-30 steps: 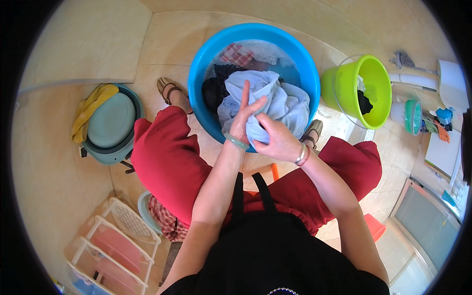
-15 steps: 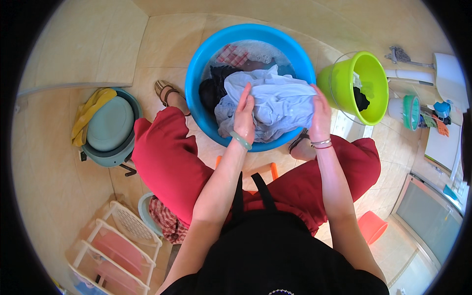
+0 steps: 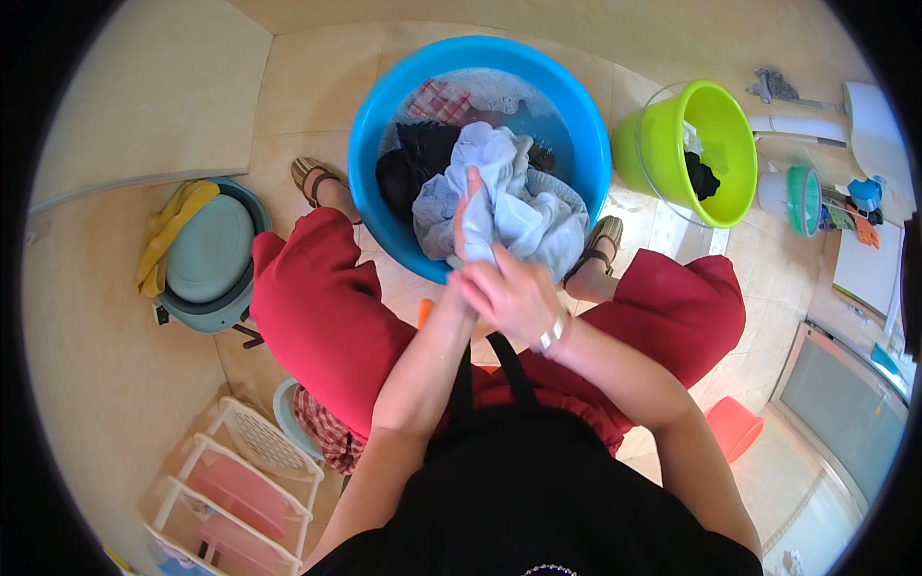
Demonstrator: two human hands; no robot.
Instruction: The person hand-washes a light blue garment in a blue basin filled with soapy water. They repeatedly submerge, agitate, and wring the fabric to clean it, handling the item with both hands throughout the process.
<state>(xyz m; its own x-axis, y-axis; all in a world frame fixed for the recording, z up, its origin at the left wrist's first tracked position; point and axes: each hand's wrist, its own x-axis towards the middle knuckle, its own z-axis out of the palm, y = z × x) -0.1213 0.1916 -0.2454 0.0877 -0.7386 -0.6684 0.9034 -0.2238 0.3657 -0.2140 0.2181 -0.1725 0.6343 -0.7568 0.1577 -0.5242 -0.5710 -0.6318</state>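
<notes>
Over basin (image 3: 480, 52): pale cloth (image 3: 543, 213) against outstretched left hand (image 3: 462, 235); curled right hand (image 3: 514, 296), hold unclear.

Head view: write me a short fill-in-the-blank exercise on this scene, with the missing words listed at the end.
1. The pale blue cloth is bunched in a tub coloured ____.
2. The bucket beside it is coloured ____.
3. The draped cloth at far left is coloured ____.
4. The left hand reaches farther over the tub than the ____ hand.

Missing words: blue; lime green; yellow; right.
</notes>
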